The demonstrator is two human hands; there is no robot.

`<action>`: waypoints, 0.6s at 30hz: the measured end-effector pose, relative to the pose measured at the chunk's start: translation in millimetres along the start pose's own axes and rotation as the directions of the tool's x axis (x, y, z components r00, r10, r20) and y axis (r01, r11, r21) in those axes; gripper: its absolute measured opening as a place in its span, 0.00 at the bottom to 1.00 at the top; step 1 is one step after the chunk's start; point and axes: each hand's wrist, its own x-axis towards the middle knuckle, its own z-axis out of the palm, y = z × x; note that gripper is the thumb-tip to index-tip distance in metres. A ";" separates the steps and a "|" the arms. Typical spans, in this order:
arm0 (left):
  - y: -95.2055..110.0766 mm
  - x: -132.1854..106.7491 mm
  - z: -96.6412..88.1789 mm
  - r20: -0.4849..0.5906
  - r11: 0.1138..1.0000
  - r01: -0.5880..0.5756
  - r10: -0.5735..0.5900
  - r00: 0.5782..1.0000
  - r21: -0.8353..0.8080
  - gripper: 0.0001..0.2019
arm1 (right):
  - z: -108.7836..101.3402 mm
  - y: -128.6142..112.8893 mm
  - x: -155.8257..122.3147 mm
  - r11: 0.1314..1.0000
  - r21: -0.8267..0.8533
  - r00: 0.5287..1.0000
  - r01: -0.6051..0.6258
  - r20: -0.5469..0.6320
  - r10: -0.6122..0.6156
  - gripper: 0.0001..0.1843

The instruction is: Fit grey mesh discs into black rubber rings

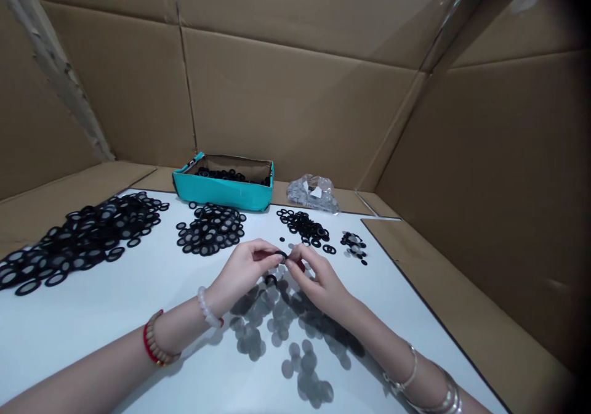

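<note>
My left hand (244, 270) and my right hand (318, 280) meet above the white table top (92, 315), their fingertips pinching a small black rubber ring (281, 255) from both sides. Another black ring (270, 280) lies just below my fingers. Loose grey mesh discs (277, 321) are scattered on the table under and between my hands. Several black rings with grey mesh centres lie in a large pile (83, 238) far to my left and a smaller pile (211, 229) ahead of my left hand.
Ahead lie a heap of plain black rings (302, 227) and a small mixed heap (353, 246). A teal box (223, 183) holding black rings and a clear bag of grey discs (314, 193) stand behind them. Cardboard walls (295, 93) enclose the table's back and right.
</note>
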 end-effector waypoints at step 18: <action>5.6 2.5 -11.8 0.181 0.995 -0.092 0.095 0.979 -0.026 0.12 | -11.5 -6.2 3.1 0.956 0.269 0.992 -0.120 0.079 0.103 0.11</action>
